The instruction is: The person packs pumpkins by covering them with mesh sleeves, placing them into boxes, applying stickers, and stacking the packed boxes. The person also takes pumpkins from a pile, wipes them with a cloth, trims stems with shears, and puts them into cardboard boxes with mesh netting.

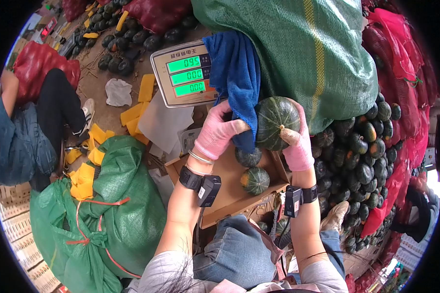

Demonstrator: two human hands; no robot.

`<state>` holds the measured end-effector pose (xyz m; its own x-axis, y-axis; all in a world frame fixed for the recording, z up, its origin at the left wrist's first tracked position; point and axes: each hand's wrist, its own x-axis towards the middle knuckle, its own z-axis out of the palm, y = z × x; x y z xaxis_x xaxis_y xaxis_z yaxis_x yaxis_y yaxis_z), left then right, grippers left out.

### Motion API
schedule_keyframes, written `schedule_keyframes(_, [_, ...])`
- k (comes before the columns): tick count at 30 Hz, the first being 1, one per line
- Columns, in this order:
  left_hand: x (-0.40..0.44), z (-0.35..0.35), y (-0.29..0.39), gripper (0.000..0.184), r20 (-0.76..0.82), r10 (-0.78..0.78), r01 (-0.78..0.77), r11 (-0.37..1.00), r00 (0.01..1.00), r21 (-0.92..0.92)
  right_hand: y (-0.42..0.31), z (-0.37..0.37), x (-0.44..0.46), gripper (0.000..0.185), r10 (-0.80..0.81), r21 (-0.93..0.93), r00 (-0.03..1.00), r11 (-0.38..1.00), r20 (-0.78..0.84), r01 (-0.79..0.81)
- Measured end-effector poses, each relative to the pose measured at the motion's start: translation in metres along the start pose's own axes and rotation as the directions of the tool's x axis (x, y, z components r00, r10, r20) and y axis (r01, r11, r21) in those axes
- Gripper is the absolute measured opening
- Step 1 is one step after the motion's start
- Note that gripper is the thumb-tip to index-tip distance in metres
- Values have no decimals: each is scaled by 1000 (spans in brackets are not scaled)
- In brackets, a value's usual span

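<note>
A dark green striped squash (277, 119) is in my right hand (299, 141), its stem turned up and the thumb beside it. My left hand (217, 133), in a pink glove with bare fingertips, grips a blue cloth (240, 63) against the squash's left side. The cloth drapes from the scale's display up front. Below my hands lies a cardboard box (220, 207) with a second squash (254, 180) and a third squash (248, 157) partly under the cloth. The scale display (183, 74) reads 0.95 on its top line.
A big green woven sack (283, 44) stands ahead, and a tied green sack (122, 195) is at left. Many squashes (362, 156) are heaped at right beside red mesh bags (396, 49). Another person (24, 132) sits at far left. Yellow scraps (83, 180) litter the ground.
</note>
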<state>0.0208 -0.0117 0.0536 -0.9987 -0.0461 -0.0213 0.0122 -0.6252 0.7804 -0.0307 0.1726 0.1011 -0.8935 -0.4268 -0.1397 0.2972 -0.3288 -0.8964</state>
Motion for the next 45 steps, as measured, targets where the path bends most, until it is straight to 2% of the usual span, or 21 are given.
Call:
schedule_keyframes(6, [-2, 7, 2, 53, -2, -4, 4, 998, 1000, -69, 3, -1, 1, 68, 5, 81, 1000, 997, 13, -6])
schedule_keyframes(9, [3, 16, 9, 63, 11, 69, -70, 993, 998, 93, 3, 1, 0, 69, -34, -39, 999, 999, 4, 34])
schedule_keyframes(14, [14, 20, 7, 82, 118, 71, -100, 959, 990, 263, -3, -3, 8, 84, -26, -508, 956, 843, 293, 179])
schedule_keyframes(16, [12, 22, 7, 94, 117, 46, -80, 948, 992, 309, -10, -1, 10, 85, 20, -487, 953, 862, 304, 137])
schedule_keyframes(17, [10, 23, 9, 78, 155, 39, -88, 942, 987, 325, -8, 0, 9, 86, 3, -453, 973, 885, 231, 105])
schedule_keyframes(21, [2, 39, -2, 38, -184, 248, -198, 947, 951, 253, 14, 17, -6, 89, -141, -340, 989, 933, -38, 120])
schedule_keyframes(23, [5, 39, -16, 33, -201, 530, -313, 722, 824, 617, 33, 29, -15, 85, -217, -218, 975, 955, -51, 201])
schedule_keyframes(24, [5, 38, -18, 29, -227, 540, -298, 715, 811, 633, 35, 39, -20, 83, -200, -114, 975, 975, -99, 189])
schedule_keyframes(26, [6, 37, -23, 24, -279, 558, -265, 701, 781, 662, 46, 39, -23, 79, -277, -199, 950, 949, -146, 246])
schedule_keyframes(28, [13, 23, -14, 24, -386, 226, -135, 959, 894, 249, 35, 40, -24, 77, -245, -166, 963, 960, -117, 224])
schedule_keyframes(29, [13, 22, -13, 25, -280, 323, -184, 885, 904, 427, 30, 38, -23, 77, -233, -150, 967, 965, -101, 217])
schedule_keyframes(30, [13, 27, -3, 27, -167, 413, -249, 776, 895, 580, 28, 24, -17, 75, -287, -378, 956, 893, -61, 244])
schedule_keyframes(32, [17, 36, 7, 30, 300, 606, -555, 287, 736, 781, 13, 14, -8, 77, -214, -636, 975, 746, 52, 197])
schedule_keyframes(36, [17, 37, 6, 31, 65, 403, -379, 778, 913, 501, -7, 17, -8, 78, -181, -736, 965, 623, 192, 263])
schedule_keyframes(38, [26, 40, 12, 18, -78, 359, -298, 861, 930, 412, -11, 20, -6, 77, -218, -780, 936, 518, 277, 352])
schedule_keyframes(40, [38, 41, 32, 16, -18, 289, -230, 794, 957, 562, -11, 17, -6, 78, -201, -777, 942, 531, 271, 337])
schedule_keyframes(41, [42, 47, 42, 17, -114, 208, -124, 857, 972, 500, -11, 15, -4, 79, -201, -716, 931, 596, 304, 362])
schedule_keyframes(42, [49, 33, 44, 19, -148, -105, 133, 971, 983, 197, -9, 13, -4, 79, -202, -651, 921, 657, 333, 380])
schedule_keyframes(43, [48, 23, 36, 21, 32, 345, -276, 688, 938, 671, -7, 10, -4, 80, -208, -582, 910, 713, 358, 392])
schedule_keyframes(44, [49, 13, 27, 24, 400, 578, -532, 71, 712, 844, -4, 9, -3, 80, -187, -524, 930, 782, 316, 336])
schedule_keyframes(45, [41, 9, 22, 26, 422, 540, -451, -85, 728, 888, -1, 6, -2, 81, -163, -460, 947, 843, 276, 279])
